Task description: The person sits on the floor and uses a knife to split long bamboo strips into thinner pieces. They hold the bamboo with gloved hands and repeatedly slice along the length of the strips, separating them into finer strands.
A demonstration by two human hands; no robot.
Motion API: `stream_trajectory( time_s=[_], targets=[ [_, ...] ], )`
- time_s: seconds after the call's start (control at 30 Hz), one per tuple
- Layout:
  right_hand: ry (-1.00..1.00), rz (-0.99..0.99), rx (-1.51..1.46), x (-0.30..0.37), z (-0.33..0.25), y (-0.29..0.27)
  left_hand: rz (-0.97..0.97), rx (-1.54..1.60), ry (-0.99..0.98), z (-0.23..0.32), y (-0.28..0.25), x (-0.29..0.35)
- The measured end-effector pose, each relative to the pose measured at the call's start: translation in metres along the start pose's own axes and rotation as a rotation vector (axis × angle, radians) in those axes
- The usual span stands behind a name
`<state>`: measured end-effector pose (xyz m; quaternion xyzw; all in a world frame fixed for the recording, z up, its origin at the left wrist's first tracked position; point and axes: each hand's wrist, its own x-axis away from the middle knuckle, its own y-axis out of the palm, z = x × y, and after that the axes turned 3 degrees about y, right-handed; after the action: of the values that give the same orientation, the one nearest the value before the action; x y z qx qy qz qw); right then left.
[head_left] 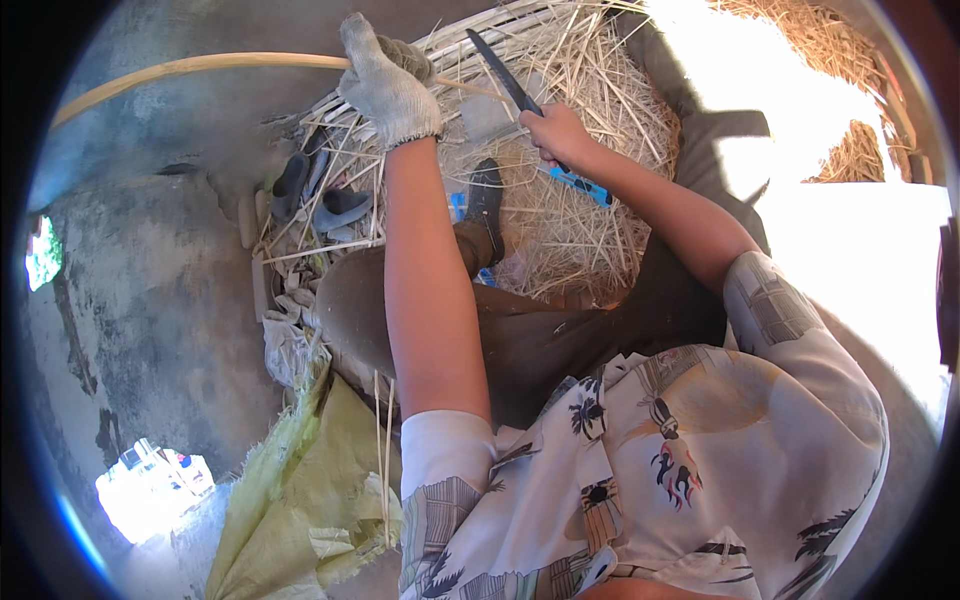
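My left hand [388,85], in a pale knitted work glove, is closed round a long light strip, which looks like split bamboo [215,61]. The strip bows out to the far left, and its thin end shows on the right of the glove. My bare right hand [556,135] grips the handle of a knife [500,68]. Its long dark blade points up and to the left, just apart from the strip's thin end. Below my right hand lies a bright blue object [582,186], partly hidden by the wrist.
Pale strips and shavings [590,90] cover the floor ahead. Dark shoes [342,210] lie left of my foot [486,205]. A yellow-green woven sack [310,490] lies at lower left, beside a grey wall [170,320]. More straw-like fibre [850,150] is piled at far right.
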<state>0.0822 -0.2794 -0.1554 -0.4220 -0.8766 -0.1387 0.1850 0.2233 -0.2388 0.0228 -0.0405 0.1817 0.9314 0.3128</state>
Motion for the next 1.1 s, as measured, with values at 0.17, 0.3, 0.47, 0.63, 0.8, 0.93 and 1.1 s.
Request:
stream_trajectory(
  time_s=[0.17,0.3,0.47,0.63,0.8,0.93,1.1],
  targets=[
    [-0.261,0.14,-0.226,-0.008,-0.025,0.007,0.088,0.057,0.015,0.004,-0.016,-0.004],
    [-0.463,0.514,0.442,-0.054,0.083,0.026,0.157,0.056,-0.001,-0.001,0.017,-0.003],
    [-0.17,0.144,0.229,-0.012,-0.012,0.016,0.216,0.091,0.0,0.0,-0.021,-0.007],
    [-0.218,0.24,-0.231,-0.008,-0.002,0.024,0.244,0.188,-0.022,-0.003,-0.015,-0.012],
    [0.146,0.064,0.01,0.006,-0.008,0.007,0.327,0.141,-0.055,0.007,-0.016,-0.012],
    [-0.386,0.303,-0.172,-0.005,-0.034,0.004,0.215,0.115,-0.022,-0.001,-0.01,-0.012],
    [0.007,0.127,0.205,-0.005,0.042,0.028,0.219,0.067,-0.042,-0.001,0.007,-0.016]
  ],
)
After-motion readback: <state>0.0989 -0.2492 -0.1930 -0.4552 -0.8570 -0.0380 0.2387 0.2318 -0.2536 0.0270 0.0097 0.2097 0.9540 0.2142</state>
